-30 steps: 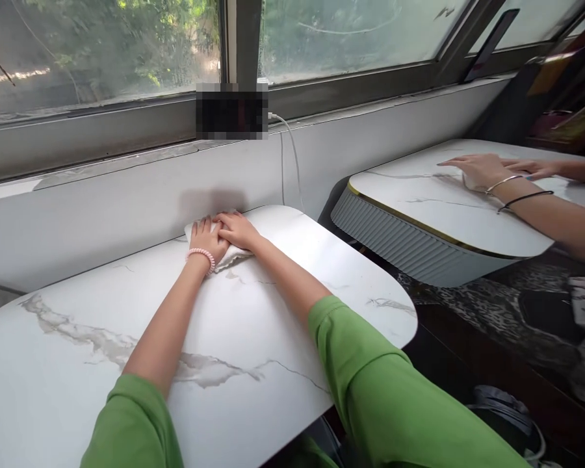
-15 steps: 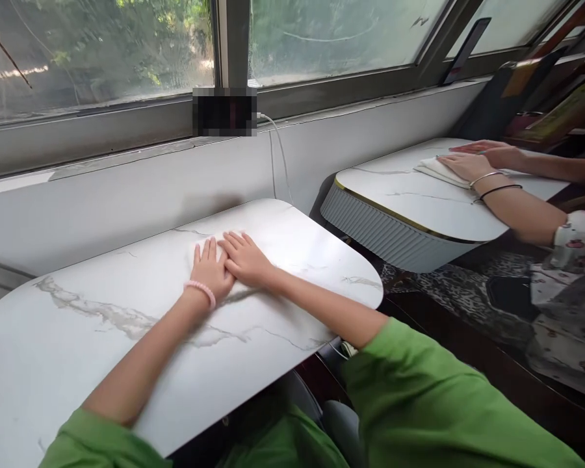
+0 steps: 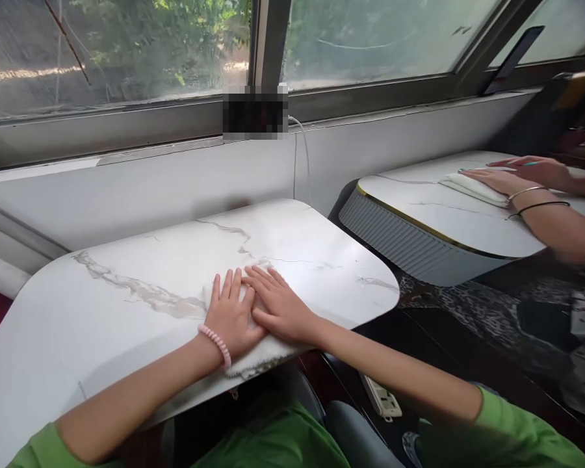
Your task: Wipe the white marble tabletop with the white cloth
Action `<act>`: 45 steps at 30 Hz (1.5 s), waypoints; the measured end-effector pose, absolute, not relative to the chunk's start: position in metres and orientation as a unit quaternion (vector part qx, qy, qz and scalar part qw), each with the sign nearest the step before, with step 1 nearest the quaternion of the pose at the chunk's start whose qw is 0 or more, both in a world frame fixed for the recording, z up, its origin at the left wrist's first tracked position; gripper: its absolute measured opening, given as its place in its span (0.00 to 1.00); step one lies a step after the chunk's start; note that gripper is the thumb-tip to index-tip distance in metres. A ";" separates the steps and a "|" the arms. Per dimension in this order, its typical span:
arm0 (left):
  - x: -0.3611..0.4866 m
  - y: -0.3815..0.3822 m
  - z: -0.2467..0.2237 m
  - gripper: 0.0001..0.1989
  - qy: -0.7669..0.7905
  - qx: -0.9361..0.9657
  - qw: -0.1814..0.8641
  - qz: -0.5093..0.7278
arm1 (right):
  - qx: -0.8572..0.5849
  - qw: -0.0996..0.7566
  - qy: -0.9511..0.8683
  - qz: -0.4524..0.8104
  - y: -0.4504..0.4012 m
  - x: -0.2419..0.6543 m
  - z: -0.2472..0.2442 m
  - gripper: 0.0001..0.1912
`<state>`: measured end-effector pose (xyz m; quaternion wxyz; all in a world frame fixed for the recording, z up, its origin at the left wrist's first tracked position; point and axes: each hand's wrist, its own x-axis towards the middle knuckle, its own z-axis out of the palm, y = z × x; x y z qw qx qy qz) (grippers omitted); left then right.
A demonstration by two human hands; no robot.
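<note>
A white cloth point(image 3: 268, 351) lies flat near the front edge of the marble-patterned tabletop point(image 3: 141, 357). Pressed down on it with fingers stretched out is my left hand point(image 3: 231, 316), a pink beaded band round its wrist. My right hand point(image 3: 283, 305) rests flat on the cloth beside it, fingers spread, the two hands touching at the thumbs. Both palms cover much of the cloth, so only its edges show.
At the right, another person's hands point(image 3: 492, 180) rest on a folded white cloth point(image 3: 472, 188) on a second table point(image 3: 419, 201). A pixelated dark object point(image 3: 256, 114) with a white cable point(image 3: 306, 149) sits on the windowsill. A power strip point(image 3: 383, 396) lies below, right of my table.
Both my hands have slid from the table's middle towards its front edge, with the cloth now visible under them. The view has turned a little to the left.
</note>
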<state>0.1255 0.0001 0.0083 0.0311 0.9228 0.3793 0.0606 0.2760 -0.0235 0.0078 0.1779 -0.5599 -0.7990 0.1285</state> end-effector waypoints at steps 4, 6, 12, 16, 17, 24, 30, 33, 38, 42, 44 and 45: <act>0.121 0.032 0.005 0.32 0.446 0.893 0.006 0.062 | -0.558 0.201 -0.793 0.139 0.020 0.267 0.006 0.27; 0.115 0.054 0.004 0.32 0.460 0.886 -0.001 0.060 | -0.561 0.204 -0.794 0.119 0.044 0.258 0.003 0.25; 0.100 0.147 0.005 0.33 0.449 0.893 -0.015 0.033 | -0.589 0.208 -0.778 0.068 0.128 0.236 -0.002 0.24; 0.100 0.197 0.004 0.32 0.459 0.887 -0.028 0.032 | -0.592 0.236 -0.767 0.070 0.176 0.232 -0.002 0.23; 0.100 0.206 0.004 0.32 0.458 0.888 -0.030 0.032 | -0.593 0.243 -0.765 0.067 0.184 0.232 -0.003 0.22; 0.099 0.229 0.002 0.30 0.428 0.902 -0.053 0.028 | -0.604 0.232 -0.761 0.039 0.202 0.231 -0.008 0.23; 0.099 0.222 0.001 0.29 0.433 0.899 -0.063 0.022 | -0.604 0.221 -0.764 0.053 0.199 0.233 -0.005 0.24; 0.101 0.212 0.003 0.29 0.445 0.893 -0.059 0.017 | -0.605 0.217 -0.763 0.070 0.189 0.233 -0.001 0.26; 0.096 0.172 0.005 0.30 0.446 0.893 -0.053 0.020 | -0.605 0.210 -0.761 0.103 0.152 0.232 0.000 0.27; 0.085 0.126 0.005 0.29 0.436 0.898 -0.050 0.041 | -0.602 0.202 -0.759 0.141 0.110 0.226 0.001 0.27; 0.079 0.099 0.005 0.29 0.430 0.900 -0.046 0.049 | -0.596 0.193 -0.763 0.159 0.085 0.224 0.004 0.28; 0.077 0.085 0.005 0.29 0.426 0.902 -0.043 0.052 | -0.591 0.187 -0.767 0.166 0.072 0.224 0.005 0.28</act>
